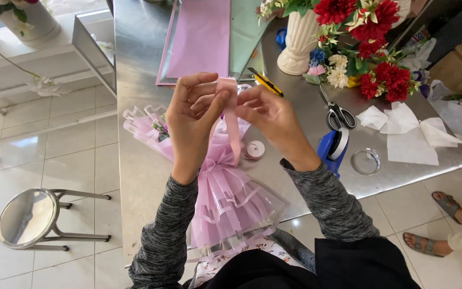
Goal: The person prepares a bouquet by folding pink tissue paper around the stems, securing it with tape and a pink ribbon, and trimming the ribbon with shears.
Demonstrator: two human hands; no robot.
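Ribbon (230, 107), pink, is pinched between both your hands above the pink wrapped bouquet (225, 187); its upper end is hidden behind your fingers (201, 93), its tail hangs down to the bouquet's gathered neck. Left hand (191, 120) curled shut on the ribbon's left edge, right hand (268, 118) closed on its right edge. Bouquet's flowers are mostly covered by wrap and your left wrist. Ribbon spool (254, 150) sits just beside the bouquet on the bench (140, 160); blue tape dispenser (333, 150), scissors (338, 113) and yellow cutter (266, 82) lie to the right.
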